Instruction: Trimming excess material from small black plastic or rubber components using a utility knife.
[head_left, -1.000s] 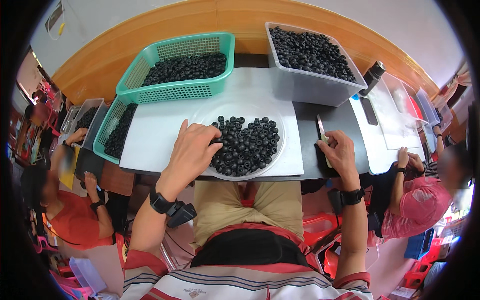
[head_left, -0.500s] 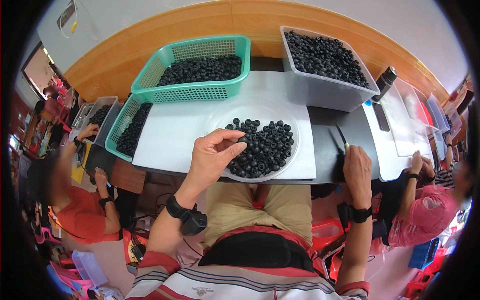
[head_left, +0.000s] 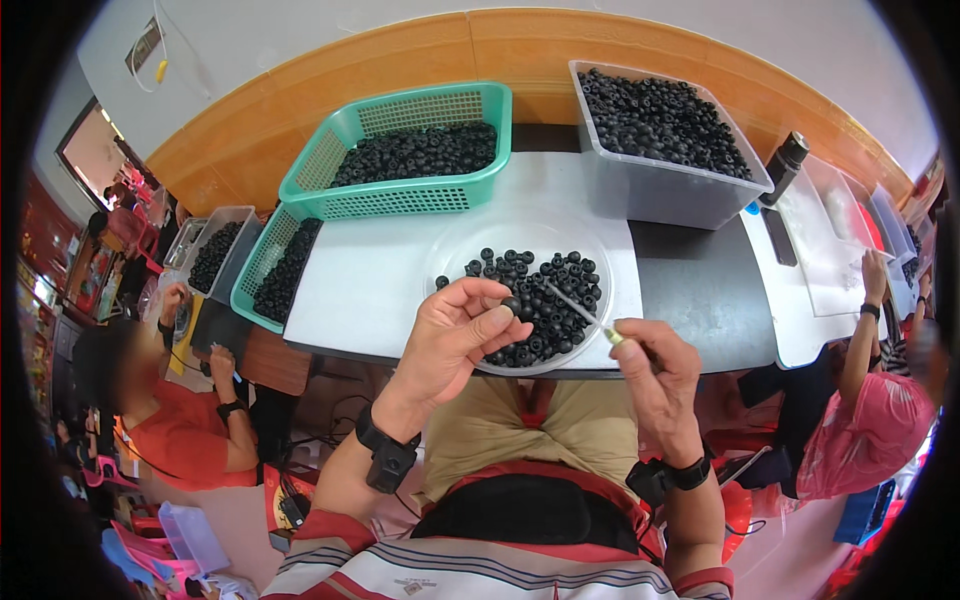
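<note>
My left hand [head_left: 455, 335] pinches one small black ring-shaped bead [head_left: 512, 304] between thumb and fingertips, just above the near edge of a clear round plate [head_left: 455, 245] that holds several more black beads [head_left: 540, 290]. My right hand [head_left: 655, 370] grips a thin needle-like tool [head_left: 575, 306] by its handle. The tool's tip points up and left toward the held bead, a short gap apart. Both hands hover over the front edge of the white board [head_left: 360, 285] under the plate.
A green basket [head_left: 400, 190] of black beads stands at the back left, a grey tub [head_left: 660, 195] of beads at the back right. A second green basket [head_left: 262, 280] lies left. A dark bottle [head_left: 785, 160] stands right. Other people sit at both sides.
My left hand lifted off the plate with one bead pinched. My right hand came in from the right and raised the thin tool, its tip now close to the bead.
</note>
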